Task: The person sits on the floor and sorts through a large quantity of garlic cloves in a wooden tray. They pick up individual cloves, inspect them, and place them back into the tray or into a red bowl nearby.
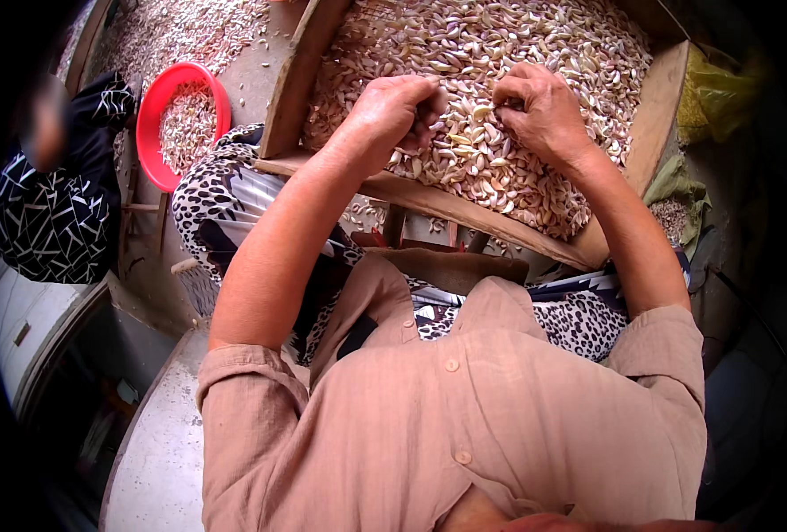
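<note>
The left hand (399, 111) and right hand (540, 113) are curled, fingertips drawn in, above garlic cloves (500, 35); whether either grips one cannot be told. The cloves lie inside a wooden tray (464, 214), its raised sides presumably containing them.

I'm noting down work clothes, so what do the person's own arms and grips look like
The left arm and right arm emerge bare from short tan sleeves with broad cuffs. The left grip and right grip wear no gloves; no watch or bracelet shows.
</note>
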`<state>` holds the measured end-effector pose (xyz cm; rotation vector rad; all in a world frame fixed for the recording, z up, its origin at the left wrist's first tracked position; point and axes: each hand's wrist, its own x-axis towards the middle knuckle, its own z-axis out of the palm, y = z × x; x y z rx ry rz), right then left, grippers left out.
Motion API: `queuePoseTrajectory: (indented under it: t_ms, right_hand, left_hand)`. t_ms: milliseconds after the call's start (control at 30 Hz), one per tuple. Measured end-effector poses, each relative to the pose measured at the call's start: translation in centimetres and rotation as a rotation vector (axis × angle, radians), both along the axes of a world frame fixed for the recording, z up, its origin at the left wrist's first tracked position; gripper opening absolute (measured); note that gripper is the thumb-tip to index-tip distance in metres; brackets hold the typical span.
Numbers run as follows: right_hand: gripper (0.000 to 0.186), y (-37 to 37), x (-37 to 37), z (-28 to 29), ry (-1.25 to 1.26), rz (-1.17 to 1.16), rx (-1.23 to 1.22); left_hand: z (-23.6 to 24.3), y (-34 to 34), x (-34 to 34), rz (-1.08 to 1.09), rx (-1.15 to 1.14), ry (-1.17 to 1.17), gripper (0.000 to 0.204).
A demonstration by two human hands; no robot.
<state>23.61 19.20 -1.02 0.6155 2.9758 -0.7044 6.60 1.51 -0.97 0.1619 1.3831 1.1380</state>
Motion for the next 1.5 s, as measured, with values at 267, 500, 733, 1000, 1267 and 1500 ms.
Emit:
queuePoseTrajectory:
  t_ms: [267, 500, 733, 1000, 1267, 1500]
  right_hand:
    - [0.012, 1.8, 0.0, 2.3, 0.074, -0.091, -0.376]
    - [0.013, 1.8, 0.0, 2.0, 0.159, -0.191, -0.681]
    - [0.024, -0.6, -1.0, 4.8, 0.207, -0.06, -0.897]
    - [0.02, 4.9, 1.9, 3.5, 0.093, -0.023, -0.293]
    - [0.019, 5.2, 4.9, 2.5, -0.126, 0.044, -0.115]
    - [0.016, 5.0, 4.4, 2.3, 0.032, 0.072, -0.135]
  left_hand:
    - [0.2, 0.4, 0.7, -0.015, -0.007, -0.021, 0.029]
    - [0.2, 0.7, 1.2, -0.051, 0.031, -0.061, 0.028]
    - [-0.6, 1.3, 1.7, 0.02, 0.064, -0.277, 0.048]
    - [-0.4, 0.9, -0.5, 0.178, 0.131, -0.174, 0.032]
    - [-0.5, 0.5, -1.5, 0.306, 0.139, -0.162, 0.029]
    - [-2.3, -0.2, -4.2, 0.366, 0.236, -0.224, 0.027]
